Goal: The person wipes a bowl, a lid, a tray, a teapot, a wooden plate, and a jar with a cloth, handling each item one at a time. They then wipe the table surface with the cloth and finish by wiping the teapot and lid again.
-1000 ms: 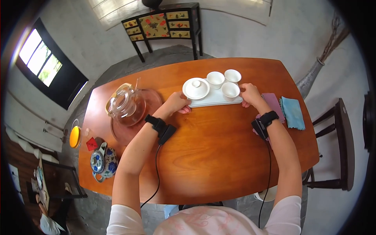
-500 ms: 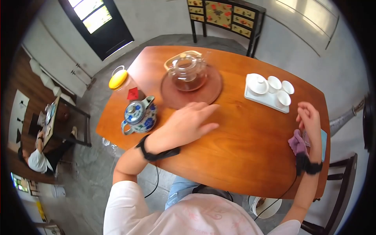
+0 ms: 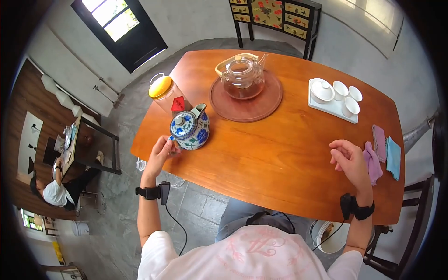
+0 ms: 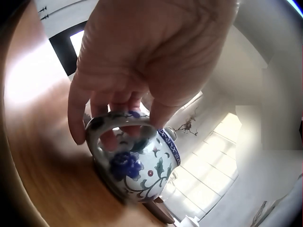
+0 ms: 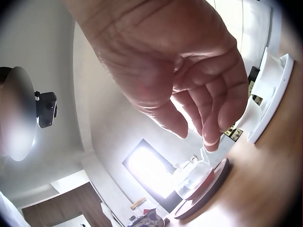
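Note:
A blue-and-white flowered porcelain teapot [image 3: 190, 133] stands near the table's left front edge, lid on and spout pointing away. My left hand [image 3: 159, 156] is at its handle; in the left wrist view, fingers [image 4: 109, 141] curl round the handle and a fingertip shows through the loop. Over the table's right side hovers my right hand [image 3: 350, 161], fingers loosely bent and holding nothing. Purple cloth [image 3: 372, 163] lies right beside it. Farther back, a white tray [image 3: 326, 108] carries a lidded bowl [image 3: 322, 91] and small white cups [image 3: 351, 107].
A glass teapot [image 3: 242, 85] stands on a round brown board [image 3: 223, 108] at the table's back. Behind the flowered teapot is a yellow-lidded jar [image 3: 161, 87] with a red label. Pink [image 3: 379, 142] and blue cloths [image 3: 393, 158] lie at the right edge. Another person [image 3: 58, 189] sits far left.
Both hands have left the white tray. The left hand has swung left and taken the flowered teapot's handle; the right hand has drawn back toward the body. The head view has turned left.

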`<state>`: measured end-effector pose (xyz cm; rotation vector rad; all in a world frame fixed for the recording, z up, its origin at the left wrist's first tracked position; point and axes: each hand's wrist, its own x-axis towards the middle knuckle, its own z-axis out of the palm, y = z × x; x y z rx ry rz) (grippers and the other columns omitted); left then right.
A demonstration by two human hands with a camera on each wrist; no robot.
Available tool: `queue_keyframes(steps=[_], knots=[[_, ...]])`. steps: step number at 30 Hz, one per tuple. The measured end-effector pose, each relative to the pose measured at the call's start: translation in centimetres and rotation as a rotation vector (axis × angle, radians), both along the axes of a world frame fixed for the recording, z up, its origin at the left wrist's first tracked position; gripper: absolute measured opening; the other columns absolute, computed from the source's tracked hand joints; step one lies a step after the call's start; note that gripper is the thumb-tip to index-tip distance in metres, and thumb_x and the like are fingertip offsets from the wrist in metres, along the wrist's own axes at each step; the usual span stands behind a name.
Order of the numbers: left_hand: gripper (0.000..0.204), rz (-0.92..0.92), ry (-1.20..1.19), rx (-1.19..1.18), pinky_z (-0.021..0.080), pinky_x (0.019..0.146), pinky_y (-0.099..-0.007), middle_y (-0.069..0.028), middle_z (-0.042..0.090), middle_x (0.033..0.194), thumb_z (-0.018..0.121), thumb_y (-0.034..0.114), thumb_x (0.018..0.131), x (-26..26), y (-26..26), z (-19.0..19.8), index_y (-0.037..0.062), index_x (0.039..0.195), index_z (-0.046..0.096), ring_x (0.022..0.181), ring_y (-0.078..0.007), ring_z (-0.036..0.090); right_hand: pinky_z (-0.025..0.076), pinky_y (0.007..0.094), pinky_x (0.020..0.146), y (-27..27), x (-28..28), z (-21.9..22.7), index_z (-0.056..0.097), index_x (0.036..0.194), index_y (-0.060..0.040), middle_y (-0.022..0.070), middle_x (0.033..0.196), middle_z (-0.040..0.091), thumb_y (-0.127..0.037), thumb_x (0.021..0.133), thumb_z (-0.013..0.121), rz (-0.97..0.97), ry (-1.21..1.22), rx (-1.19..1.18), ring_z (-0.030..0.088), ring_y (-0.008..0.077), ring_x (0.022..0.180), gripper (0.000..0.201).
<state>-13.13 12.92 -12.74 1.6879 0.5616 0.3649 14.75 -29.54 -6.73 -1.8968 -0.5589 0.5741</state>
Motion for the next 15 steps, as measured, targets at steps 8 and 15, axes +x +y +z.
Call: queue_keyframes(steps=[8, 15], knots=[[0.018, 0.034, -0.264, -0.337, 0.049, 0.075, -0.0356, 0.004, 0.035, 0.067, 0.043, 0.021, 0.098, 1.0, -2.6, -1.9, 0.0107, 0.083, 0.043, 0.063, -0.0093, 0.04, 0.044, 0.0208, 0.049, -2.5, -1.0, -0.9, 0.059, 0.098, 0.0037, 0.0028, 0.074, 0.061, -0.011, 0.087, 0.057, -0.079, 0.007, -0.01, 0.056, 0.0073, 0.06, 0.018], [0.021, -0.197, -0.275, -0.286, 0.049, 0.078, -0.0368, 0.0049, 0.034, 0.065, 0.046, 0.026, 0.097, 5.9, -7.3, 1.1, 0.0099, 0.083, 0.043, 0.064, -0.0088, 0.039, 0.045, 0.0228, 0.05, -5.2, -0.9, -2.7, 0.06, 0.09, 0.0021, 0.0049, 0.07, 0.06, -0.017, 0.086, 0.062, -0.196, -0.18, 0.007, 0.055, 0.0083, 0.058, 0.02]])
